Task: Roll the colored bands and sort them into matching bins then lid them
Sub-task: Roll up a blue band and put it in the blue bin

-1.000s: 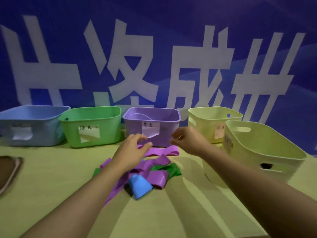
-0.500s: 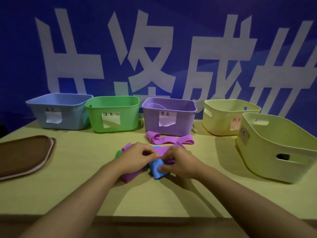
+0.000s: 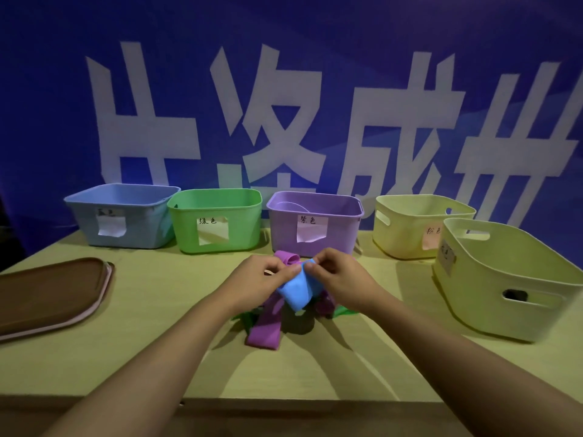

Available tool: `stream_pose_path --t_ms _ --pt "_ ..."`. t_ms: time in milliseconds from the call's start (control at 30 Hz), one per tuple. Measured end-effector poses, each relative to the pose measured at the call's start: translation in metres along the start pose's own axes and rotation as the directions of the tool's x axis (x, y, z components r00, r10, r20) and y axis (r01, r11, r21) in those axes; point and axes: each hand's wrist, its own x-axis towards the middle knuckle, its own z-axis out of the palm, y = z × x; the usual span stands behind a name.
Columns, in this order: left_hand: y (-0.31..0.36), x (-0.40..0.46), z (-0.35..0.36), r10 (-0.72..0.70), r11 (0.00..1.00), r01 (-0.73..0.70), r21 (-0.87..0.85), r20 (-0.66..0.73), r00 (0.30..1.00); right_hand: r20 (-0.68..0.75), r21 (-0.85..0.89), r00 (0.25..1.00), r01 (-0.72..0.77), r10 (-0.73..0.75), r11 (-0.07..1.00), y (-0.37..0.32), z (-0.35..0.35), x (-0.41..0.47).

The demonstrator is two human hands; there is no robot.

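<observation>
Head view: we hold the blue band lifted above the middle of the table, our left hand and right hand each pinching its upper edge with curled fingertips close together — a grip that, as we judge it, lets us start turning the top edge over into a roll while the loose end hangs free. Under it, on the table's middle, lie the unsorted bands: a purple band stretched toward the near edge, a green band peeking out at the right, and another purple loop just behind our fingers.

Along the far edge stand the bins in a row, each with a paper label facing us — blue bin, green bin, purple bin, then a pale yellow bin; a larger pale bin sits nearer, at the right edge. All are unlidded. A brown lid rests flat at the left edge, kept handy for closing, we suppose. The table is yellow-green; behind it hangs a blue banner with large white characters.
</observation>
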Motion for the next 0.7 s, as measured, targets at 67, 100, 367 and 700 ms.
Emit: stream_pose_path --t_ms 67,100,367,700 --pt "0.008 -0.002 -0.001 -0.022 0.998 0.024 -0.062 0.032 0.999 -0.037 0.040 0.999 -0.005 0.006 0.999 -0.007 -0.002 0.002" --pt "0.013 -0.003 -0.001 -0.033 0.989 0.040 -0.145 0.053 0.998 -0.054 0.045 0.999 -0.002 0.004 0.999 -0.009 -0.003 0.004" --pt "0.038 0.003 -0.008 -0.061 0.948 0.056 -0.313 -0.006 0.998 -0.108 -0.046 0.994 -0.016 0.011 0.999 -0.026 -0.006 0.018" --pt "0.094 0.019 -0.038 -0.263 0.759 0.222 -0.612 0.023 0.964 -0.118 0.383 0.984 0.166 -0.130 0.909 -0.057 -0.011 0.010"
